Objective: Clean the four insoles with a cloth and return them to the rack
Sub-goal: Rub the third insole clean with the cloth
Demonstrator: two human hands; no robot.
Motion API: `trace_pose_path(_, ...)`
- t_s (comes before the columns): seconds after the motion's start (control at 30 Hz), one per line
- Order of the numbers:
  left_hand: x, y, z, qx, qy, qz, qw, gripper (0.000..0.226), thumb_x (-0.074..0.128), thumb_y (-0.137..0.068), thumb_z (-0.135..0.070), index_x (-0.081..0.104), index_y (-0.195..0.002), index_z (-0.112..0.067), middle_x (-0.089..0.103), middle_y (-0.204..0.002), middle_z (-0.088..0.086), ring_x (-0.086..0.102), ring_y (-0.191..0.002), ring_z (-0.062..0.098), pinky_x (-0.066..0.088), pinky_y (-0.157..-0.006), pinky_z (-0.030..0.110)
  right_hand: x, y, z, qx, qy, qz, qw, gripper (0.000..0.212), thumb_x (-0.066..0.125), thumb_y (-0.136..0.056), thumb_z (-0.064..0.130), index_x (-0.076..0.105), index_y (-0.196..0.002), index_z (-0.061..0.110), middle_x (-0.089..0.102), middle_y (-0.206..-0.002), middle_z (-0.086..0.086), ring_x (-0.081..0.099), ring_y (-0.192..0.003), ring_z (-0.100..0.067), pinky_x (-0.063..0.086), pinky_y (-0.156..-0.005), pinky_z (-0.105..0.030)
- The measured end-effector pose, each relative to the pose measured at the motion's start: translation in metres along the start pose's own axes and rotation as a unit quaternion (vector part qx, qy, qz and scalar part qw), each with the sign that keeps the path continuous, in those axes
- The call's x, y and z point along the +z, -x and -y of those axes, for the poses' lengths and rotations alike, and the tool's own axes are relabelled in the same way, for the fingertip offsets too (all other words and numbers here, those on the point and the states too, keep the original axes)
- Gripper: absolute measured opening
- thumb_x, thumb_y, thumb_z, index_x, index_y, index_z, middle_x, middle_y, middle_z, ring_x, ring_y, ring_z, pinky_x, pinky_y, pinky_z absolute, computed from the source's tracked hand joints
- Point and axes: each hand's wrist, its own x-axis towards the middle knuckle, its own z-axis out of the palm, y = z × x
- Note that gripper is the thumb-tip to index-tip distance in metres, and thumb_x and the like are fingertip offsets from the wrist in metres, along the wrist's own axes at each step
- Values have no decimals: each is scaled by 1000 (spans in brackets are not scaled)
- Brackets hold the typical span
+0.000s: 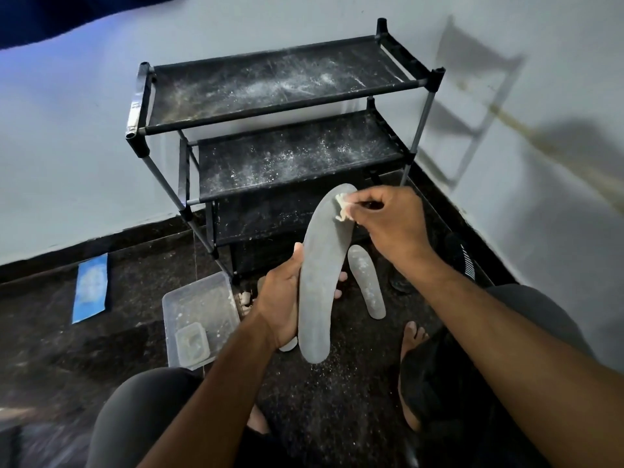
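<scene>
We hold the grey insole [319, 275] in our left hand [282, 304], fingers wrapped around its lower half from the side, thumb on the near edge and fingertips showing past the far edge, so that hand is clamped on it about a third of the way up from the heel. From that grip the insole's long axis runs up and away from us, the heel end hanging just below the palm and the toe end curling forward well above it. Our right hand [393, 222] is closed on a small pale cloth [342, 207], pinched between thumb and fingers, and the cloth touches the insole right at the toe end, the point farthest from the left grip. We judge that the next wipe must travel down along that long axis, toward the holding hand, since the right hand is the nearer one to the unsupported, bending tip. Beyond the grip, on the dark floor, a second insole [366, 287] lies flat and dusty, just past our left fingertips. Farther still stands the black rack [287, 106], its shelves speckled white and bearing no insoles.
</scene>
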Motion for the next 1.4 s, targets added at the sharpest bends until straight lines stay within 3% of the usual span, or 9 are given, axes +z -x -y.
trace_pose_path(0.13, 5, 1, 1, -3, -4, 17, 1000, 60, 29, -107, -51, 67, -127, -9, 72, -114, 23, 70, -92, 27, 57, -83, 42, 9, 9, 1, -14, 7, 62, 998, 17, 78, -79, 12, 78, -96, 12, 75, -89, 4, 68, -76, -1, 57, -74, -21)
trace_pose_path(0.33, -6, 2, -3, 2, 51, -8, 999, 58, 34, -106, -52, 72, -125, -13, 73, -116, 15, 70, -98, 26, 58, -83, 41, 21, 38, 9, -52, 72, 366, 926, 11, 78, -76, 8, 80, -85, 15, 75, -80, 5, 69, -69, -5, 54, -62, -19)
trace_pose_path(0.4, -7, 1, -3, 1, 52, -12, 999, 59, 34, -106, -52, 68, -129, -10, 72, -113, 16, 71, -90, 26, 59, -78, 39, 14, 31, 11, -44, 48, 321, 945, 11, 80, -76, 13, 79, -87, 15, 76, -84, 6, 69, -74, -5, 55, -66, -20)
trace_pose_path(0.47, -5, 1, -3, 5, 34, -13, 999, 62, 33, -106, -52, 64, -133, -5, 71, -113, 23, 70, -82, 26, 58, -76, 40, 8, 18, 8, -41, 27, 179, 983, 16, 80, -77, 15, 78, -93, 13, 75, -90, 6, 68, -78, -2, 54, -69, -19)
trace_pose_path(0.6, -2, 1, 1, -11, -11, 4, 1000, 60, 32, -106, -54, 75, -120, -16, 69, -119, 31, 66, -91, 33, 49, -95, 51, 8, 3, -4, -39, 26, -15, 999, 17, 78, -81, 14, 78, -98, 14, 74, -95, 4, 68, -83, -3, 57, -78, -24)
trace_pose_path(0.87, -5, 3, -2, -12, 87, 7, 996, 56, 36, -107, -49, 67, -131, -8, 72, -111, 14, 70, -94, 25, 60, -78, 40, 34, 45, 0, -155, 77, 249, 953, 3, 77, -79, 14, 79, -82, 15, 70, -81, 6, 62, -77, -3, 51, -74, -26)
trace_pose_path(0.93, -6, 2, -2, -11, 82, 7, 997, 59, 37, -106, -50, 64, -134, -6, 70, -112, 17, 68, -91, 27, 57, -80, 43, 28, 39, 3, -153, 67, 233, 958, 6, 77, -79, 14, 79, -84, 16, 70, -81, 5, 62, -75, -7, 52, -71, -29)
trace_pose_path(1.13, -1, 3, 1, -34, -6, 33, 999, 63, 30, -106, -54, 79, -113, -15, 70, -112, 30, 65, -79, 30, 51, -87, 46, 7, 3, 0, -79, 49, -45, 995, 16, 75, -84, 16, 78, -99, 19, 72, -95, 7, 65, -85, -3, 54, -78, -21)
trace_pose_path(1.4, -2, 2, 0, -19, 88, 14, 996, 57, 40, -104, -49, 67, -130, -6, 70, -113, 18, 66, -95, 28, 52, -86, 44, 36, 39, -3, -188, 120, 163, 961, 7, 73, -82, 13, 78, -86, 13, 69, -85, 3, 58, -85, -11, 50, -80, -32)
